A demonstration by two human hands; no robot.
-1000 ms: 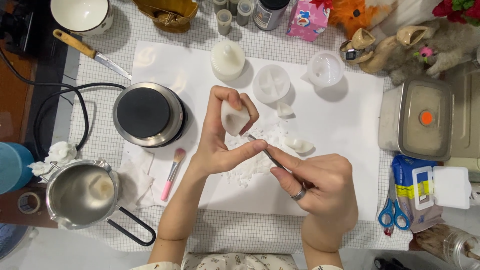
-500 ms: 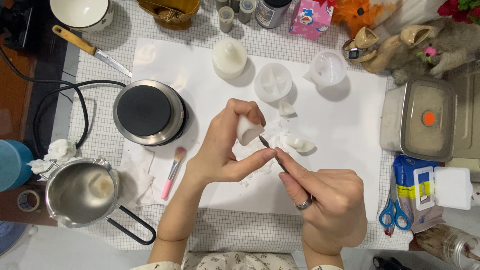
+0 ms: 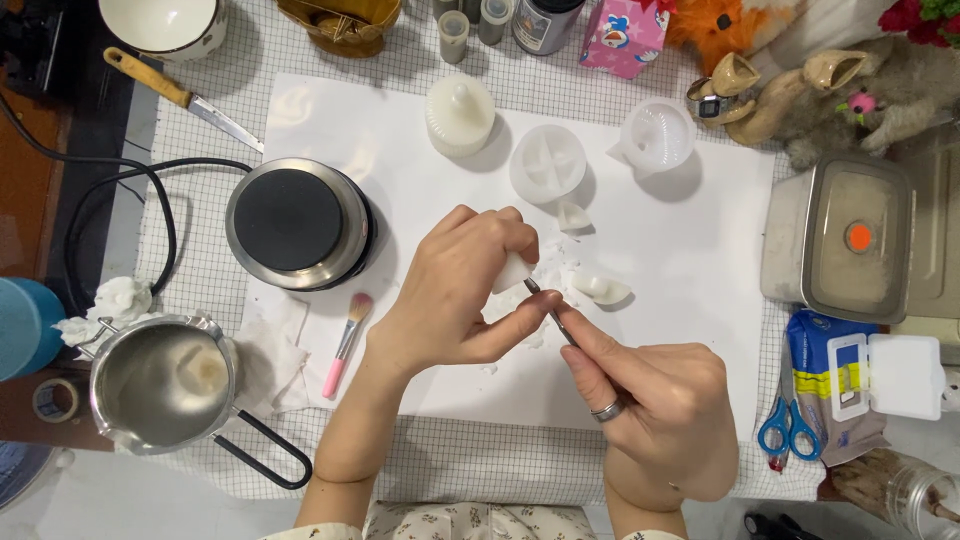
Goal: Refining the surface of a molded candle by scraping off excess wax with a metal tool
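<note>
White wax piece (image 3: pixel 513 272): gripped in closed left hand (image 3: pixel 455 290). Thin metal tool (image 3: pixel 556 318): pinched in right hand (image 3: pixel 650 400); best drawn lightly, over the shavings (image 3: pixel 545 270).

My hands work over the white sheet (image 3: pixel 690 330), whose lower right part lies bare and open. To my left the hot plate (image 3: pixel 297 222), pink brush (image 3: pixel 344 345) and steel pot (image 3: pixel 165 385) hem me in; ahead stand three white moulds (image 3: pixel 546 163); the metal box (image 3: pixel 848 238) blocks the right
</note>
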